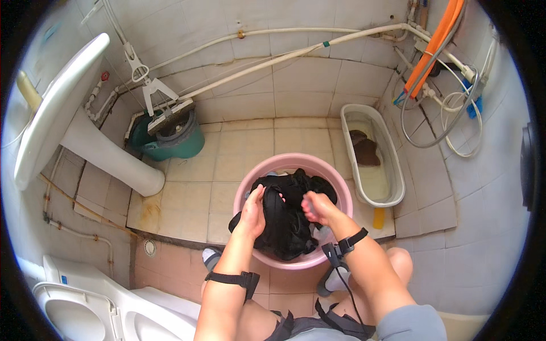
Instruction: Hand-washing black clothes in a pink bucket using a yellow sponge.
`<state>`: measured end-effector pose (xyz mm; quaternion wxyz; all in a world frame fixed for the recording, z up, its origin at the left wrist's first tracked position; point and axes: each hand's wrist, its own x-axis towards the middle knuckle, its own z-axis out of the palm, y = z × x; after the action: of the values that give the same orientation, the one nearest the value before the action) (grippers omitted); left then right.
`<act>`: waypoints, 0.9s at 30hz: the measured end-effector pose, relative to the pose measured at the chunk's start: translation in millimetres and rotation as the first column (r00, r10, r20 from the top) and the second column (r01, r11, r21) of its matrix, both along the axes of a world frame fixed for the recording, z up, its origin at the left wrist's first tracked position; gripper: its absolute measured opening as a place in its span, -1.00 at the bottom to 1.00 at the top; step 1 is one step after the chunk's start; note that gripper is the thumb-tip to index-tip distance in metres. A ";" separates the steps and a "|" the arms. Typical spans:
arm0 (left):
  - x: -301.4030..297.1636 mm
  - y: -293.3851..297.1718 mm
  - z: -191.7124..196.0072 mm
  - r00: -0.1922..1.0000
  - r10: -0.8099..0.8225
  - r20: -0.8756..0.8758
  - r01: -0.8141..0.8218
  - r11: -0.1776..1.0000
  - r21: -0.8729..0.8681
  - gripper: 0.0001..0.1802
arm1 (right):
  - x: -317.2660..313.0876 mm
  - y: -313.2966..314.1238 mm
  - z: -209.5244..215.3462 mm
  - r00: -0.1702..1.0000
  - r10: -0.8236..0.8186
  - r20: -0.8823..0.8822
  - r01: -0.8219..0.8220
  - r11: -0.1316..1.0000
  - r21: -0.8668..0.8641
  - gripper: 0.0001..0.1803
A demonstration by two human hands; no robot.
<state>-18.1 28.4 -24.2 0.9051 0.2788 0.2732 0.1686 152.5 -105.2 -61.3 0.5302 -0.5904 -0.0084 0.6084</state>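
A pink plastic basin (344, 199) stands on the floor between my feet, heaped with black clothing (284, 227) that looks wet. At the basin's left side, my left hand (253, 215) is closed round a fold of a black garment, its fingertips peeking out past the cloth. My right hand (320, 209) is over the right part of the heap, its fingers curled in and slightly blurred. Whatever lies inside that hand is hidden. Some light-coloured cloth or water shows at the basin's edge beneath the black fabric.
Right of the basin sits a long white tub (401, 190) with a brown item in cloudy water. A green mop bucket (190, 145) with a mop stands at the back left, near the sink pedestal (116, 153). A toilet (111, 307) is at the lower left.
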 end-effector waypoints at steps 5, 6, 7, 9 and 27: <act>8.5 -3.9 -1.2 0.996 0.066 -0.061 -0.058 0.990 0.129 -0.35 | -30.8 43.4 87.5 0.986 0.143 -0.091 -0.109 0.946 0.307 -0.62; 7.3 -0.2 -9.4 0.996 0.069 -0.063 -0.057 0.984 0.170 -0.29 | -35.1 49.2 90.2 0.985 0.153 -0.080 -0.122 0.943 0.310 -0.62; 4.4 4.1 -17.7 0.996 0.079 -0.052 -0.069 0.982 0.173 -0.29 | -37.5 55.5 89.3 0.993 0.063 0.097 -0.090 0.946 0.312 -0.63; 1.7 7.4 -19.6 0.992 -0.047 0.119 0.044 0.999 0.026 -0.27 | -35.4 59.5 86.5 0.960 -0.032 0.277 -0.060 0.946 0.318 -0.62; -7.3 -16.3 46.7 0.985 -0.174 0.000 0.161 0.910 0.381 -0.56 | -7.0 8.9 71.6 0.368 0.076 0.927 -0.668 0.715 0.207 -0.28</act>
<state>-25.3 12.1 22.5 0.8497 0.4680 0.1950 0.1449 145.4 -96.3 10.3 0.4320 -0.6096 -0.5952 0.2959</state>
